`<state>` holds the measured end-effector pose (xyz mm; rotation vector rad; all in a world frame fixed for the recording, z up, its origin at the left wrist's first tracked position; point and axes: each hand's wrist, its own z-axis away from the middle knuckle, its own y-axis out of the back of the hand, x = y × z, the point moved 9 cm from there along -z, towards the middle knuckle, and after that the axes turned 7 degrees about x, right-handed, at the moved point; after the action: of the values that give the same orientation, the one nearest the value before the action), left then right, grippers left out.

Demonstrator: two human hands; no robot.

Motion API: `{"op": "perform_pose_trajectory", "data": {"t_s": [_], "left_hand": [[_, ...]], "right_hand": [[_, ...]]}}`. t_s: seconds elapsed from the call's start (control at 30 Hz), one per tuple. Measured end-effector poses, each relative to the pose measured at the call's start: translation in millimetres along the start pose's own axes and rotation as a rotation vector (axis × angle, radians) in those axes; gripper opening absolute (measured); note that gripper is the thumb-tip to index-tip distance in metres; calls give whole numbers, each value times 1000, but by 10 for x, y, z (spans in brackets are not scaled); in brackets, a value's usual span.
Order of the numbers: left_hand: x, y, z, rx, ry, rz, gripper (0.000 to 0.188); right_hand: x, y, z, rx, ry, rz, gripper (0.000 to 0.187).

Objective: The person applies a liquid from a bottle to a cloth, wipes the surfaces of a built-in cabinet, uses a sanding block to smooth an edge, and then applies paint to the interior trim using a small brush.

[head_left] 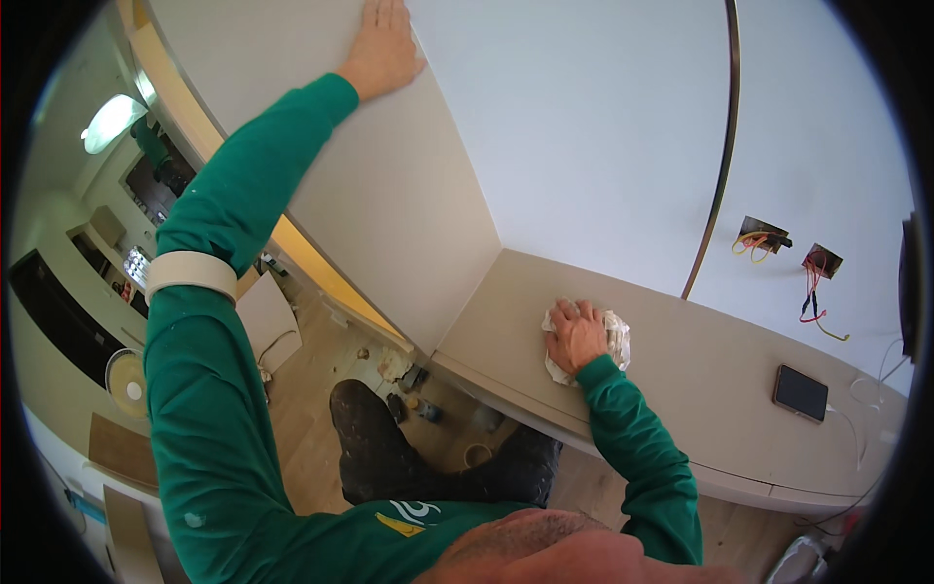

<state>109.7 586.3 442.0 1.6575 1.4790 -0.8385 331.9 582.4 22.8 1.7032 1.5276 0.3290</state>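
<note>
My left hand (382, 54) is raised and rests flat against the beige upright panel (394, 180), close to where it meets the white wall. Its fingertips run up to the top edge of the picture. On the beige ledge (671, 370), my right hand (576, 334) presses down on a crumpled white rag (618, 336), with the fingers curved over it. The rag's edges stick out on both sides of the hand. A roll of masking tape (192, 273) sits around my left sleeve like an armband.
A phone (802, 392) with a white cable lies on the ledge to the right. Loose wires hang from two wall boxes (762, 237). A dark strip (718, 175) runs down the white wall. Several tools and scraps (394, 370) lie on the floor near my legs.
</note>
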Motion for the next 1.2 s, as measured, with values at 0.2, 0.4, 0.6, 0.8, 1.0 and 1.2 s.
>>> {"op": "perform_pose_trajectory", "data": {"t_s": [0.2,0.4,0.6,0.8,1.0,1.2], "left_hand": [[679,-63,565,-30,-135,110,84],[1251,-60,1042,-135,-386,229,83],[1129,-33,1113,-153,-505,391,91],[345,73,517,149,-70,348,102],[670,52,403,112,179,561,113],[1242,33,798,65,192,663,118]], "right_hand": [[-14,-53,27,7,20,4,29],[-2,-62,23,-9,20,21,28],[-11,-48,17,9,16,20,28],[-46,-84,10,-97,-23,-5,33],[10,-49,18,-51,-1,13,32],[-37,-22,28,2,29,14,29]]}}
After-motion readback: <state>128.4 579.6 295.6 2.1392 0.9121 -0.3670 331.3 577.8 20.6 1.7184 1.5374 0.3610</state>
